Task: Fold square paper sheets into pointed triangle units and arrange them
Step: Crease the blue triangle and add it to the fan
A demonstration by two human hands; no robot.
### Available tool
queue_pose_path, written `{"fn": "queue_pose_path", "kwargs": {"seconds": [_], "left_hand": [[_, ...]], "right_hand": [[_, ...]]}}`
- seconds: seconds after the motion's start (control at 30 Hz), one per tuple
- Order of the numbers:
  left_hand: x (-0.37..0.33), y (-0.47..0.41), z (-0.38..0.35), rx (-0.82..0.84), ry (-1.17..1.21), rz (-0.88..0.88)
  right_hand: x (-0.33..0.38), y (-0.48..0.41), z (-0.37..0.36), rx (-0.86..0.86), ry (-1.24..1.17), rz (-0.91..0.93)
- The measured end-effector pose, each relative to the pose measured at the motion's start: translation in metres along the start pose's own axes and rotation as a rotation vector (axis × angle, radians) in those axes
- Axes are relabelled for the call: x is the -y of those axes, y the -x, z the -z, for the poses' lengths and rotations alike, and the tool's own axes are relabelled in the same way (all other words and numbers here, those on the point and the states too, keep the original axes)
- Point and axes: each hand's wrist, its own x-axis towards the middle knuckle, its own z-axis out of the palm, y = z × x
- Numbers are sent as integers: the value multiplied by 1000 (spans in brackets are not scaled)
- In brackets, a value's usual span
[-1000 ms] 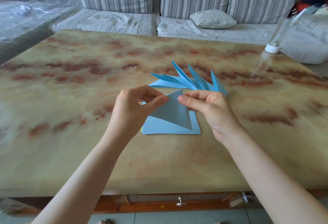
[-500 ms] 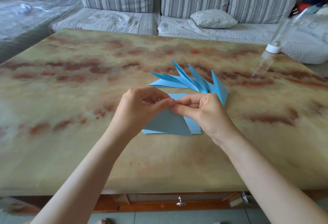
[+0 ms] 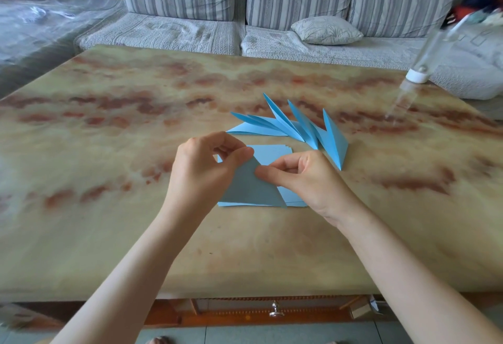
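Note:
Both hands work a blue folded paper triangle [image 3: 250,188] just above a stack of blue square sheets [image 3: 272,153] lying on the marbled table [image 3: 109,131]. My left hand [image 3: 206,172] pinches the triangle's top corner between thumb and fingers. My right hand [image 3: 307,177] pinches its right edge, index finger pressing along the fold. Behind the stack, several finished pointed blue units [image 3: 294,128] fan out with tips pointing up and away.
A clear plastic bottle with a white cap [image 3: 416,77] leans over the table's far right. A striped grey sofa [image 3: 272,3] with a small cushion [image 3: 326,30] runs behind the table. A drawer knob [image 3: 275,312] shows under the near table edge.
The triangle came down from a raised position to just above the stack. Both hands closed in together, and the right index finger now runs along the triangle's edge.

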Motion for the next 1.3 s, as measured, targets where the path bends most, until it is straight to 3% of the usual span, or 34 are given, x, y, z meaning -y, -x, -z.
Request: {"fn": "queue_pose_path", "kwargs": {"seconds": [0.57,1.17,1.3], "left_hand": [[2,-4,8,-93,-57,109],[4,-4,0,-100,-120,-28],[6,-4,0,-99,-120,-32]], "right_hand": [[-7,-1,13,161,201,33],[-14,0,14,221,272,30],[-13,-1,15,275,174,-8]]}}
